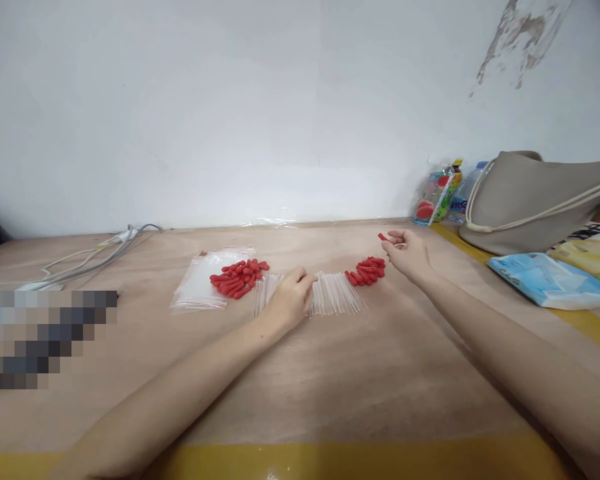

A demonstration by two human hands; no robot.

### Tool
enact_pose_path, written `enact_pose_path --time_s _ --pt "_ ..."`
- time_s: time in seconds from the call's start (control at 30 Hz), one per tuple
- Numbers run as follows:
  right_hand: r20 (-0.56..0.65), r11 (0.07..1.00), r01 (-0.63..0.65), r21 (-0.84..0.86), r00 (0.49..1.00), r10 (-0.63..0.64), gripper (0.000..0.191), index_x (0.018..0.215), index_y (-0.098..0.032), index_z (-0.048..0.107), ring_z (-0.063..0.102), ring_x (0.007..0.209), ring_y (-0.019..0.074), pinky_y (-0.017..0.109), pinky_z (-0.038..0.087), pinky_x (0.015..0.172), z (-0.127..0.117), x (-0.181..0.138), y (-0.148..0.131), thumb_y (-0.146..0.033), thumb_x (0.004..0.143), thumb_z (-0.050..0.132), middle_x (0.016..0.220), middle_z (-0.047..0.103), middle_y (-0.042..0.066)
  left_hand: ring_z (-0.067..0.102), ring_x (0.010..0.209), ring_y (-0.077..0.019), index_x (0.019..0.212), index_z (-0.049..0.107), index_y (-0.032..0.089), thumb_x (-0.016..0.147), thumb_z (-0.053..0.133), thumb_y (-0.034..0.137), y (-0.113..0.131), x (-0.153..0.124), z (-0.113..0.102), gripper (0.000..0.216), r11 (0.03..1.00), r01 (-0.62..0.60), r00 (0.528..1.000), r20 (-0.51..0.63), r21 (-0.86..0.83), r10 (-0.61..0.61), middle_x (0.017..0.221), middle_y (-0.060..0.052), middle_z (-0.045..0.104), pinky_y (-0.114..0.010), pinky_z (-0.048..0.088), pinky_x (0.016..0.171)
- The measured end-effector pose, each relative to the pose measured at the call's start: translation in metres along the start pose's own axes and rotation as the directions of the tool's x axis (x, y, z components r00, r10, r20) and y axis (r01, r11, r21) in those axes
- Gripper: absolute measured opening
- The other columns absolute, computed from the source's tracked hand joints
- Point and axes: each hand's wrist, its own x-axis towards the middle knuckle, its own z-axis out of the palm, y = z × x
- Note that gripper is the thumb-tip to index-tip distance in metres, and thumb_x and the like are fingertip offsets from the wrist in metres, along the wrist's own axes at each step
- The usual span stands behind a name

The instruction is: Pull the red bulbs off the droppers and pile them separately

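Note:
My right hand (409, 253) is raised to the right of a small pile of red rubber dropper bulbs (367, 271). Between its thumb and fingertips it pinches one red dropper bulb (383, 237). My left hand (294, 297) is closed, fingers curled down, over a row of thin clear tubes (333, 295) lying side by side. Its fingertips are partly hidden, so what they grip does not show. Left of the tubes, a larger heap of red bulbs (235, 279) lies partly on clear plastic zip bags (190, 287).
Grey cables (115, 250) lie at the back left, near a pixelated area. At the right are drink bottles (433, 200), a grey bag (540, 193) and a blue tissue pack (545, 280). Yellow tape (300, 460) runs along the table's front edge; a white wall stands behind.

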Motion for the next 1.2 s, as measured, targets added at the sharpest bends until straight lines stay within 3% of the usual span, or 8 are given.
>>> enact_pose_path --time_s 0.13,0.33,0.53,0.7,0.83,1.03,1.2 --pt "-0.001 0.997 -0.077 0.025 0.997 0.077 0.032 0.088 -0.013 0.058 0.054 0.054 0.0122 0.027 0.047 0.052 0.009 0.002 0.016 -0.034 0.064 0.059 0.069 0.060 0.004 0.052 0.068 -0.0141 0.082 0.057 0.013 0.078 0.041 0.006 0.004 0.006 0.014 0.018 1.000 -0.011 1.000 0.013 -0.027 0.011 0.077 -0.004 0.051 -0.026 0.046 0.064" --pt "0.003 0.991 -0.133 0.017 0.991 0.133 0.033 0.078 -0.013 0.059 0.058 0.059 0.0147 0.028 0.047 0.054 0.005 -0.003 0.027 -0.042 0.063 0.061 0.068 0.062 0.006 0.053 0.067 -0.0139 0.078 0.056 0.014 0.074 0.042 0.003 0.007 0.004 0.025 0.019 0.999 0.009 0.998 0.059 -0.039 -0.007 0.077 -0.004 0.053 -0.026 0.047 0.063" --pt "0.081 0.998 -0.053 -0.015 0.995 0.054 0.038 0.076 -0.015 0.063 0.057 0.059 0.0147 0.026 0.044 0.054 0.007 -0.006 0.035 -0.051 0.066 0.059 0.068 0.065 0.006 0.055 0.070 -0.0159 0.083 0.059 0.013 0.079 0.048 0.016 0.016 0.001 0.028 0.013 0.994 0.020 0.997 0.074 -0.107 -0.012 0.081 -0.008 0.057 -0.030 0.049 0.067" --pt "0.161 0.998 0.054 -0.027 0.986 -0.049 0.040 0.078 -0.015 0.066 0.054 0.056 0.0133 0.026 0.042 0.052 0.005 -0.009 0.037 -0.053 0.068 0.058 0.069 0.066 0.005 0.054 0.083 -0.0218 0.091 0.060 0.013 0.079 0.054 0.035 0.021 -0.004 0.026 0.026 0.995 -0.019 0.998 0.056 -0.093 0.024 0.087 -0.010 0.059 -0.038 0.048 0.076" --pt "0.182 0.985 0.164 -0.044 0.971 -0.154 0.034 0.079 -0.018 0.067 0.056 0.064 0.0153 0.028 0.044 0.060 -0.001 -0.014 0.028 -0.050 0.071 0.056 0.074 0.067 0.005 0.050 0.095 -0.0249 0.100 0.060 0.016 0.079 0.053 0.039 0.022 -0.013 0.015 0.032 0.998 -0.045 0.999 0.023 -0.032 0.046 0.099 -0.011 0.060 -0.043 0.044 0.082" --pt "0.207 0.943 0.323 -0.086 0.931 -0.300 0.027 0.068 -0.021 0.066 0.056 0.073 0.0178 0.034 0.042 0.075 -0.003 -0.020 0.022 -0.046 0.071 0.058 0.074 0.066 0.003 0.051 0.098 -0.0211 0.106 0.058 0.018 0.081 0.052 0.026 0.006 -0.042 -0.016 0.027 0.996 -0.059 0.998 0.028 -0.067 0.061 0.101 -0.008 0.060 -0.039 0.043 0.086" --pt "0.129 0.938 0.321 -0.126 0.943 -0.306 0.037 0.069 -0.019 0.065 0.054 0.075 0.0182 0.033 0.042 0.072 -0.001 -0.019 0.029 -0.047 0.080 0.043 0.074 0.062 0.005 0.053 0.096 -0.0204 0.108 0.057 0.019 0.082 0.051 0.022 -0.017 -0.073 -0.049 0.028 1.000 -0.001 1.000 0.024 -0.031 0.002 0.099 -0.008 0.061 -0.040 0.044 0.087"
